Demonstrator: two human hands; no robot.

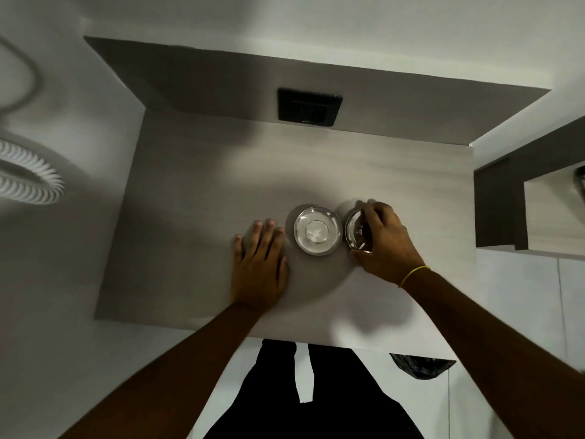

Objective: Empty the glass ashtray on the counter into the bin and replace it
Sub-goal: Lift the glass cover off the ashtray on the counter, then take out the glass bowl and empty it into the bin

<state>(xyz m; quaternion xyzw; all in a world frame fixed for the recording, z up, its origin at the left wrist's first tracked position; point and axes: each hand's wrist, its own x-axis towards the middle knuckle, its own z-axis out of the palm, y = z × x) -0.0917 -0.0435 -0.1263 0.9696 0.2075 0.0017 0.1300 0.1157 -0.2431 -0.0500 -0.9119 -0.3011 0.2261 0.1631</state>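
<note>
Head view, looking straight down on a grey worktop (196,191) set in a wall recess.

Right hand (384,240) is on the glass ashtray (356,231), right of centre on the worktop. Fingers (368,217) curl over the far rim, thumb sits at the near rim: grip is clamped on the ashtray. Whether it is resting on the surface or just lifted, I can't tell; the hand covers most of it. Contents not readable from here.

Just left of the ashtray, close but apparently not touching: a second round dish (318,231), shiny, with a pale raised disc in the middle. Nothing is holding it.

Left hand (259,264) lies flat, palm down on the worktop, left of the dish. Fingers are spread and extended, holding nothing, grip apart. It is near the dish, not in contact.

A yellow band (413,275) sits on the right wrist.

A black switch plate (308,107) is on the back wall of the recess, well apart from both dishes.

Below the front edge of the worktop, to the right of the person's dark trousers (316,407): a black bin bag (422,365), only its top edge showing.

Far left: a white ribbed hose (28,175), coiled, off the worktop.
</note>
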